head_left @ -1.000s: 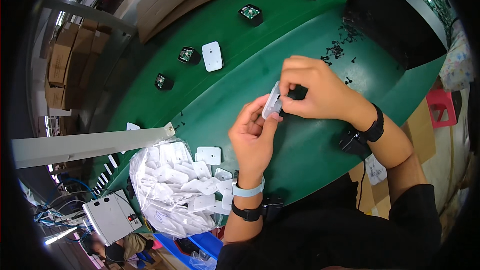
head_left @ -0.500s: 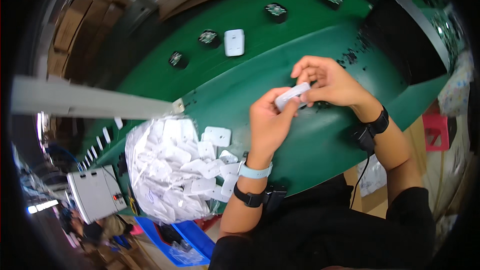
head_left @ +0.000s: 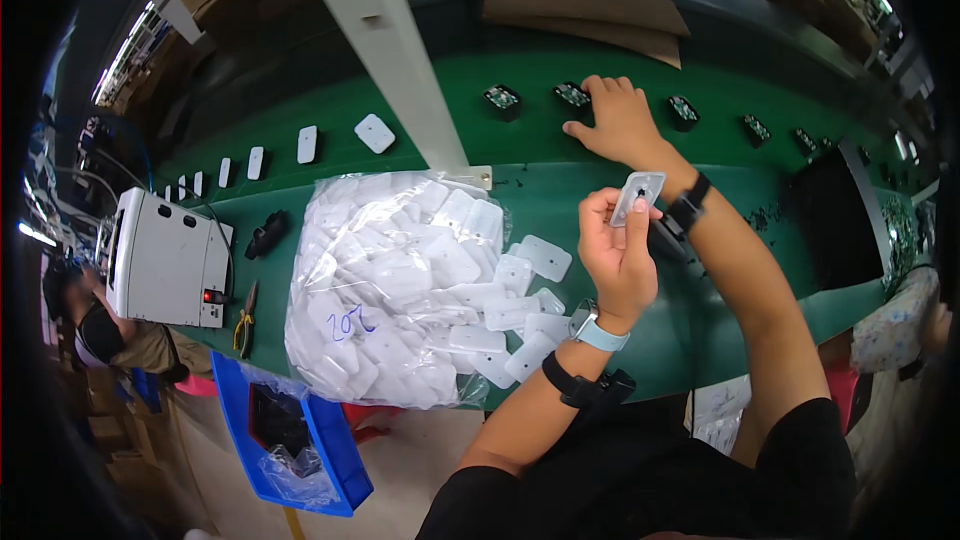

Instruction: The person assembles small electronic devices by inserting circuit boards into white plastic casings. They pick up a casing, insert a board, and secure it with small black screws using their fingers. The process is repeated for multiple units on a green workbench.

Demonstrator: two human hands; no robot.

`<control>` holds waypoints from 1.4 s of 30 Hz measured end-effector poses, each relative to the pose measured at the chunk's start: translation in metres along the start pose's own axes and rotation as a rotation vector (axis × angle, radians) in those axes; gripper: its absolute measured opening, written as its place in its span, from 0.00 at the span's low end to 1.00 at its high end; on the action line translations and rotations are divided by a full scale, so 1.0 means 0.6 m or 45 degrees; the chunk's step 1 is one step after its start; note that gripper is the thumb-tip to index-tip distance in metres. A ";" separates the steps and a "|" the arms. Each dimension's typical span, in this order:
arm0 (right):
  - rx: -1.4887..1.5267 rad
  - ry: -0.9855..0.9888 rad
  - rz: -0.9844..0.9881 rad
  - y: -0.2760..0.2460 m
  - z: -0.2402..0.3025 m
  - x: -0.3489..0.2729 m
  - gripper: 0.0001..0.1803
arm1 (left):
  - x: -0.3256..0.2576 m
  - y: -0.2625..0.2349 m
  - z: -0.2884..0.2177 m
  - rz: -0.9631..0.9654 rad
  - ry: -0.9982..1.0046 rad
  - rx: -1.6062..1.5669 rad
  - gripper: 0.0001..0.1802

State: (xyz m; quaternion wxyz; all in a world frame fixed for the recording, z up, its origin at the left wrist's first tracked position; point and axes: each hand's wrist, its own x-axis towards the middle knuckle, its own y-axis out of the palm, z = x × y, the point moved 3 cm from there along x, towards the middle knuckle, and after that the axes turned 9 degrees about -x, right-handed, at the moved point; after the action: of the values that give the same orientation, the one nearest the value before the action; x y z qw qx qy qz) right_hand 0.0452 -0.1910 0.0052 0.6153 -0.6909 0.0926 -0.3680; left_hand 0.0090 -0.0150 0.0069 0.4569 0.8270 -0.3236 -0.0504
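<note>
My left hand (head_left: 615, 255) holds a small white rectangular plastic cover (head_left: 637, 198) upright by its lower end, above the green belt (head_left: 520, 110). My right hand (head_left: 617, 120) reaches far out over the belt, fingers spread, its fingertips at a small black module (head_left: 572, 95); whether it grips the module I cannot tell. A clear plastic bag (head_left: 385, 285) full of white covers lies to the left of my left hand. Loose white covers (head_left: 520, 315) spill from its mouth.
More black modules (head_left: 683, 108) and white covers (head_left: 374, 133) ride in a row along the belt. A white metal post (head_left: 385, 50) crosses above it. A white box device (head_left: 165, 258), pliers (head_left: 245, 320), a blue bin (head_left: 300, 435) and a dark box (head_left: 835, 230) stand nearby.
My hands were together on the white cover. My right hand has let go and stretched out to the black modules; my left hand keeps the cover. The view has swung left.
</note>
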 end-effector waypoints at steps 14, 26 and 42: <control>1.906 0.418 0.205 -0.156 -0.109 -0.139 0.19 | 0.028 -0.027 0.032 -0.096 -0.501 -0.298 0.12; 1.871 0.292 0.377 -0.125 -0.151 -0.263 0.10 | 0.004 -0.017 0.072 0.068 -1.008 -0.239 0.22; 0.915 -0.168 -0.229 -0.163 -0.139 -0.255 0.15 | -0.006 0.002 0.068 0.282 -0.775 0.282 0.14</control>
State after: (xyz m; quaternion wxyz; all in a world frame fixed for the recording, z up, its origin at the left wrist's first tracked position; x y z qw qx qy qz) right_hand -0.1472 -0.1451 0.0326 0.7883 -0.4587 -0.1434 -0.3843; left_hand -0.0101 -0.0428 -0.0165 0.2494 0.7785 -0.5365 -0.2094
